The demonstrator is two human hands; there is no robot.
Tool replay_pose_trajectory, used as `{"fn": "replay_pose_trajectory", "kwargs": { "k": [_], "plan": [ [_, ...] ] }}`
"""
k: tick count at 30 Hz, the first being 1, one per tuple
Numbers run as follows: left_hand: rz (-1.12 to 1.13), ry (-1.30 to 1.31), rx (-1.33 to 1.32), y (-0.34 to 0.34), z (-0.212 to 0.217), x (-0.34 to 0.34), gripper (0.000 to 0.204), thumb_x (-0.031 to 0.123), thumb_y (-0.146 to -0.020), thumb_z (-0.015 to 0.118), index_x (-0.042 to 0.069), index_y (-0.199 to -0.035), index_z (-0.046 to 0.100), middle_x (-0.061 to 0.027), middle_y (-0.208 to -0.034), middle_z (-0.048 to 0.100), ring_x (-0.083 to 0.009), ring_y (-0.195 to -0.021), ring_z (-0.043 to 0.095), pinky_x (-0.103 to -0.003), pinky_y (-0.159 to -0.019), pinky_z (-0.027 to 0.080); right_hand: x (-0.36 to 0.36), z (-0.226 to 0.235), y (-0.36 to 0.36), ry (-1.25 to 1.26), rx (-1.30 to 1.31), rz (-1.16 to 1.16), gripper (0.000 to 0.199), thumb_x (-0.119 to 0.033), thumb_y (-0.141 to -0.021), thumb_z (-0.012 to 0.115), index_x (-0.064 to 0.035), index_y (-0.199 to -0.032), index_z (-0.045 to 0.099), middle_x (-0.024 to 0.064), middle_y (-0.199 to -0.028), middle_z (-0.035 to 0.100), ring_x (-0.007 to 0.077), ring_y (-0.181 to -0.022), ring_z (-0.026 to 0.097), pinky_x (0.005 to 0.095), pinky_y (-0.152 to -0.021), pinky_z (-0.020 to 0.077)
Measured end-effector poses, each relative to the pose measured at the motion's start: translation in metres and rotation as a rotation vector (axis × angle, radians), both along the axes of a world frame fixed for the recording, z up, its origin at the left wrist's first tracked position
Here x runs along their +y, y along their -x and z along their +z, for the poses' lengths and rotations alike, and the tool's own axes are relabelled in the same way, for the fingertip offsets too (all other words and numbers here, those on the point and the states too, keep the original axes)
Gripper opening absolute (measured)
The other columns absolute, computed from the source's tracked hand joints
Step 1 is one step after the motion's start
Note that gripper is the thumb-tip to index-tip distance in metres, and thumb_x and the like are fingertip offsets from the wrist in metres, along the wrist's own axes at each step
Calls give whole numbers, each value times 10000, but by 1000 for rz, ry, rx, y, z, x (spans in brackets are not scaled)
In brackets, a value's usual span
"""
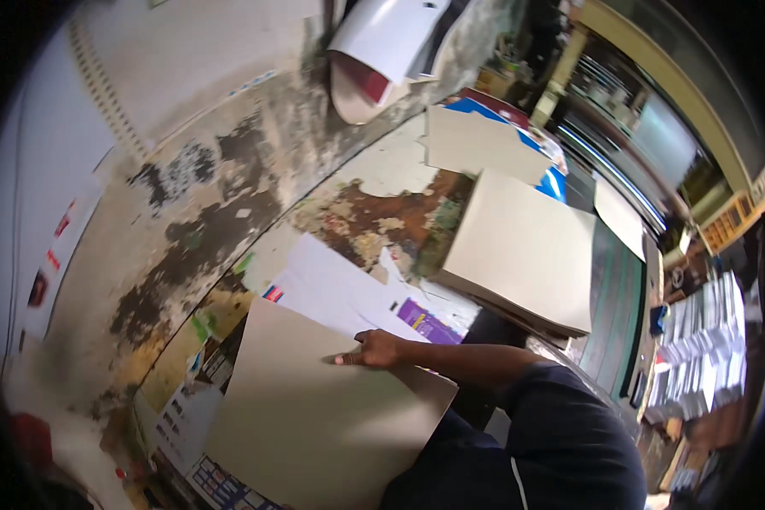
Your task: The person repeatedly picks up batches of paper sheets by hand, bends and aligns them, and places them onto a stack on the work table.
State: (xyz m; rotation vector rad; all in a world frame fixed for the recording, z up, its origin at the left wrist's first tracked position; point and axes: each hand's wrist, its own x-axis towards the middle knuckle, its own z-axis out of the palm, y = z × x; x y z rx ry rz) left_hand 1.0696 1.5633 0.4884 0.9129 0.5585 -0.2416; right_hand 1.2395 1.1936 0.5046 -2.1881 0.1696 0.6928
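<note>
A large grey-beige cardboard sheet (pixel 314 416) lies tilted at the lower middle, over papers. My right hand (pixel 376 349) is at its far right edge, the arm reaching in from the right in a dark sleeve. The fingers are closed at that edge, some resting on the sheet's face; those under the edge are hidden. White printed papers (pixel 340 285) stick out just beyond the hand, one with a purple block. My left hand does not show.
A thick stack of similar boards (pixel 527 251) stands right of the middle, with a loose board (pixel 480 140) behind it. A stained, peeling wall (pixel 221 178) runs along the left. A machine (pixel 637 136) and paper stacks (pixel 701 340) are at the right.
</note>
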Motion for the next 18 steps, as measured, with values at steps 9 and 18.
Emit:
{"fn": "replay_pose_trajectory", "kwargs": {
  "k": [9,18],
  "plan": [
    [-287,32,-122,-76,37,-99,738,619,-983,291,76,-1482,317,-107,-1515,343,-314,-1355,359,-470,-1115,300,-133,75,151,-218,-37,-784,836,-669,-774,680,33,-1221,605,198,-864,694,255,-820,676,348,-761,523],
    [-914,-214,-229,-215,58,-363,809,679,-924,393,85,-1472,351,-97,-1482,397,-286,-1334,393,-441,-1090,339,-305,139,279,-132,-495,-1371,706,-601,-861,648,62,-1102,628,123,-804,683,152,-713,641,313,-635,510]
  ]
}}
